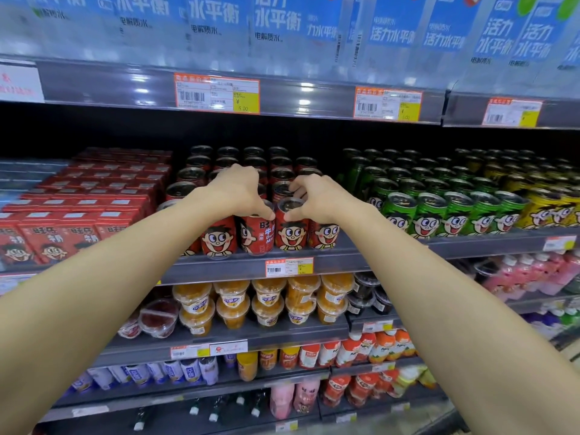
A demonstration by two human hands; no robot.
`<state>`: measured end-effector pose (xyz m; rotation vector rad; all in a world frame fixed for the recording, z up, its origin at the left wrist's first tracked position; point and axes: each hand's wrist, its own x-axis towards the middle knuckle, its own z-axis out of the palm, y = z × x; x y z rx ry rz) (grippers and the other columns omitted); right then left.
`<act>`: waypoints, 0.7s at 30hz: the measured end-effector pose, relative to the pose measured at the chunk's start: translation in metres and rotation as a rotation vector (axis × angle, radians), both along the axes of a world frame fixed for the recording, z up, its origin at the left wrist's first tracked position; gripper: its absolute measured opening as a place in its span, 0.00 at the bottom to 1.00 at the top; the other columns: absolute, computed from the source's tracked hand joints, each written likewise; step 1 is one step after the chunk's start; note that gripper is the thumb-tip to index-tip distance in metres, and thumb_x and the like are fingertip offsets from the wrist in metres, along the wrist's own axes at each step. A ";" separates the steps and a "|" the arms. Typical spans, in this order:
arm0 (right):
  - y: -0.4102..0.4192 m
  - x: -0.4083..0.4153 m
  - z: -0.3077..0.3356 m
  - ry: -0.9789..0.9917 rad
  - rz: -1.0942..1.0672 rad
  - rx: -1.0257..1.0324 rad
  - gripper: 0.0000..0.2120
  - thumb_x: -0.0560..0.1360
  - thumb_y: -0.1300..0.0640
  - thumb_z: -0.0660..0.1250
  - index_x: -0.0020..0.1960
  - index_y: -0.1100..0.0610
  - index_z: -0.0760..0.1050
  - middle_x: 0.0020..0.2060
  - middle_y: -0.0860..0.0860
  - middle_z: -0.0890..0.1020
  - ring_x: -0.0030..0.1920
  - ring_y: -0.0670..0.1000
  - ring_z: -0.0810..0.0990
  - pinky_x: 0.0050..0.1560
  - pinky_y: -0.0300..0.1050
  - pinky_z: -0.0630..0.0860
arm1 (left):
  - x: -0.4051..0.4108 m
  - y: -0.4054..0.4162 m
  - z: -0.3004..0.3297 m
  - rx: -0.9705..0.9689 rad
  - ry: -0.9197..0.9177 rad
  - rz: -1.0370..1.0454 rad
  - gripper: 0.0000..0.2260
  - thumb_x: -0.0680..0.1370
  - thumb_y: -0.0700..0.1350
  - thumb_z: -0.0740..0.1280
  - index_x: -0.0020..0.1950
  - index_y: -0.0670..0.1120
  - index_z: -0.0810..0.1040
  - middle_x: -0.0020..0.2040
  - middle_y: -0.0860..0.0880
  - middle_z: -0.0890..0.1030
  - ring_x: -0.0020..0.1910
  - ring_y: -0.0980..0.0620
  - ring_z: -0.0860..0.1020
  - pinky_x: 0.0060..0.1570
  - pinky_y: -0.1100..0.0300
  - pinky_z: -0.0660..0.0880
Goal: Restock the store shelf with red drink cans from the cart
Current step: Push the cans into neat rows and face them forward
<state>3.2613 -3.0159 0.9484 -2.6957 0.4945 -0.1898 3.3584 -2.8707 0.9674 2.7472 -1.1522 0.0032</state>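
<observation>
both arms reach forward to the middle shelf [345, 259], where the red drink cans [219, 237] stand in rows running back into the dark. the left hand [238, 193] lies over the tops of the front cans, fingers curled down behind them, its thumb tip touching the front can [290, 227] just below the rim. the right hand [317, 199] comes at the same can from the other side, thumb against its upper wall and fingers curled round its far side, so this can is grasped between both hands while standing on the shelf at the front of the red rows. red cartons [78, 221] sit to the left, green cans [439, 211] to the right, yellow cans [546, 211] beyond those. orange fruit cups [266, 302] fill the shelf below.
</observation>
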 end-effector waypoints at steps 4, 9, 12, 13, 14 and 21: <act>0.000 -0.001 0.003 0.023 0.011 -0.006 0.38 0.69 0.45 0.78 0.74 0.54 0.69 0.64 0.52 0.78 0.62 0.52 0.77 0.60 0.46 0.76 | 0.003 0.002 -0.004 -0.004 -0.059 -0.002 0.35 0.65 0.66 0.74 0.59 0.41 0.75 0.55 0.44 0.79 0.51 0.46 0.76 0.49 0.51 0.77; -0.001 -0.002 0.008 0.049 0.024 -0.028 0.37 0.70 0.47 0.77 0.74 0.54 0.68 0.65 0.53 0.78 0.63 0.53 0.77 0.64 0.48 0.74 | 0.011 0.003 0.001 -0.021 0.118 -0.043 0.35 0.65 0.58 0.79 0.67 0.45 0.73 0.59 0.46 0.79 0.56 0.45 0.77 0.57 0.51 0.76; -0.001 -0.001 0.007 0.033 0.015 -0.021 0.36 0.70 0.48 0.78 0.73 0.55 0.69 0.64 0.53 0.79 0.62 0.53 0.77 0.63 0.48 0.75 | 0.010 0.003 0.000 -0.041 0.083 -0.033 0.33 0.64 0.59 0.79 0.62 0.43 0.75 0.56 0.46 0.77 0.54 0.45 0.76 0.52 0.53 0.75; -0.001 -0.001 0.006 0.029 0.014 -0.014 0.36 0.70 0.49 0.78 0.73 0.55 0.70 0.63 0.53 0.79 0.62 0.53 0.78 0.63 0.48 0.75 | 0.009 0.003 -0.001 -0.043 0.058 -0.027 0.33 0.64 0.60 0.79 0.60 0.43 0.76 0.56 0.45 0.77 0.53 0.45 0.76 0.51 0.53 0.76; -0.001 -0.001 0.006 0.026 0.015 -0.009 0.35 0.69 0.49 0.79 0.73 0.55 0.70 0.63 0.53 0.79 0.61 0.53 0.78 0.63 0.48 0.75 | 0.007 0.002 -0.002 -0.042 0.016 -0.026 0.31 0.65 0.61 0.78 0.58 0.43 0.76 0.55 0.45 0.77 0.51 0.45 0.76 0.49 0.52 0.76; -0.003 -0.003 0.006 0.032 0.023 0.012 0.34 0.70 0.50 0.78 0.72 0.55 0.70 0.64 0.52 0.79 0.62 0.52 0.78 0.63 0.45 0.74 | 0.005 0.003 -0.003 -0.006 0.028 -0.049 0.35 0.67 0.61 0.76 0.65 0.42 0.73 0.59 0.44 0.77 0.57 0.44 0.76 0.53 0.52 0.76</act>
